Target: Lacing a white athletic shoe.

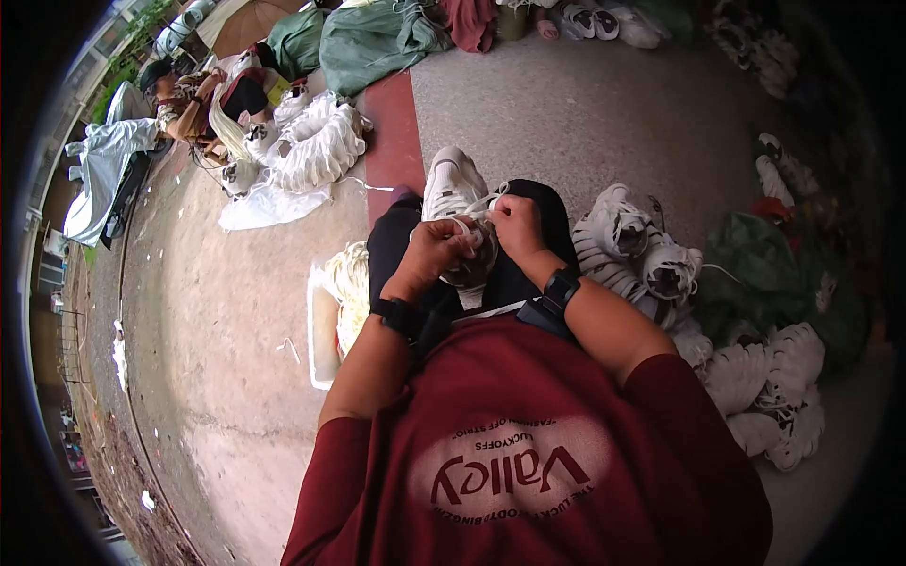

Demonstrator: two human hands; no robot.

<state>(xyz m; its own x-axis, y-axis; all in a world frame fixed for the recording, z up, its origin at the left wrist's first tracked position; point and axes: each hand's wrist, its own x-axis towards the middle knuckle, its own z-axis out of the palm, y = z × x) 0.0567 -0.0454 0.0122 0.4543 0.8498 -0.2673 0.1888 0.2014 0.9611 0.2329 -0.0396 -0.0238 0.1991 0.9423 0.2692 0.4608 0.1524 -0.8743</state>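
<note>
A white sneaker (451,184) rests on my lap between my thighs, its toe pointing away from me. My left hand (442,247) is over the shoe's opening, its fingers closed on a white shoelace (462,226). On the other side of the tongue area, my right hand (517,224) pinches a stretch of lace near the upper eyelets. The lace runs between the two hands across the shoe. Part of the sneaker's heel end is hidden behind my left hand. Both wrists wear dark bands.
At my left stands a white box (324,335) full of pale laces (349,292). Several white sneakers (628,236) are heaped to my right, beside a green sack (755,269). Far left, a seated person (189,108) is near a ring of white shoes (316,146). Green sacks (377,42) lie beyond.
</note>
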